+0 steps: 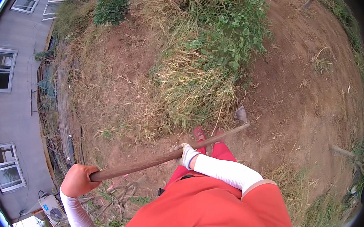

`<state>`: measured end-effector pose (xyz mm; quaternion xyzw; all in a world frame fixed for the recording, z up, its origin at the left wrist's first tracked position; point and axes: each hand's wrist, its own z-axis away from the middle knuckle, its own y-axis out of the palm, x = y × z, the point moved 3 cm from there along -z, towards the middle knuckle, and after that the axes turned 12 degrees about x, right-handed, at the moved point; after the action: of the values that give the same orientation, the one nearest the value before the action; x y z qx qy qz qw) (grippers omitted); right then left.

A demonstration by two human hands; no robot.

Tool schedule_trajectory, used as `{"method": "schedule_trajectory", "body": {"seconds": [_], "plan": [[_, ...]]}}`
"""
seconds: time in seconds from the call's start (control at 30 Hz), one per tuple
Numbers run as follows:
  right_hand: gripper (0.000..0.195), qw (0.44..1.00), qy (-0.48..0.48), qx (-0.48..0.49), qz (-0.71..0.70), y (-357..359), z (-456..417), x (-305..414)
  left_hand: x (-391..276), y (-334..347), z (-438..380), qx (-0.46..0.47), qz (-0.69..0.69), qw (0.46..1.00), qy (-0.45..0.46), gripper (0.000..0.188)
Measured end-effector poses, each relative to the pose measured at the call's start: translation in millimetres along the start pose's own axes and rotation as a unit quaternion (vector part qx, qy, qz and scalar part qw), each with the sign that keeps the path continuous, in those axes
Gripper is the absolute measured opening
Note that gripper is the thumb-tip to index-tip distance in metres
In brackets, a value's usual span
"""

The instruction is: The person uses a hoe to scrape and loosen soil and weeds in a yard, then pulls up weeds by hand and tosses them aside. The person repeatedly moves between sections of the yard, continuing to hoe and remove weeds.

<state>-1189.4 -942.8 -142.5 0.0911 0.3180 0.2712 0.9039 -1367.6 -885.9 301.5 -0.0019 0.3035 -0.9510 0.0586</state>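
A hoe with a long wooden handle point(150, 161) slants across my body, rising to the right. Near the lower left end of the handle, my left hand point(79, 180), bare below a white sleeve, is closed around the wood. Farther up, my right hand point(187, 155), in a pale work glove, grips the shaft in front of my waist. The hoe's metal blade point(241, 114) is at the far end, over brown soil just right of my feet. Directly ahead of my feet lies a heap of cut dry grass point(194, 88), with green leafy vines point(233, 35) beyond it.
A grey building point(6, 108) with windows stands along the left, an air conditioner unit point(54, 208) at its lower end. A small leafy shrub point(111, 6) grows at the upper left. Thin trunks stand at the right edge point(342, 151) and top right point(310, 1). Dug soil lies right.
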Motion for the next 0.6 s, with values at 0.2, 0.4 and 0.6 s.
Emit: {"method": "schedule_trajectory", "body": {"seconds": [0.2,0.4,0.6], "plan": [[0.013,0.993,-0.070,-0.091,0.039,-97,9,120,-69,73,-71,0.013,0.000,0.987,0.159,0.024],[0.001,0.995,-0.059,-0.071,0.045,-103,45,172,-127,71,-88,-0.138,0.076,0.965,0.211,0.030],[0.010,0.989,-0.102,-0.050,0.090,-128,51,216,-151,67,-81,-0.226,0.090,0.958,0.152,0.032]]}}
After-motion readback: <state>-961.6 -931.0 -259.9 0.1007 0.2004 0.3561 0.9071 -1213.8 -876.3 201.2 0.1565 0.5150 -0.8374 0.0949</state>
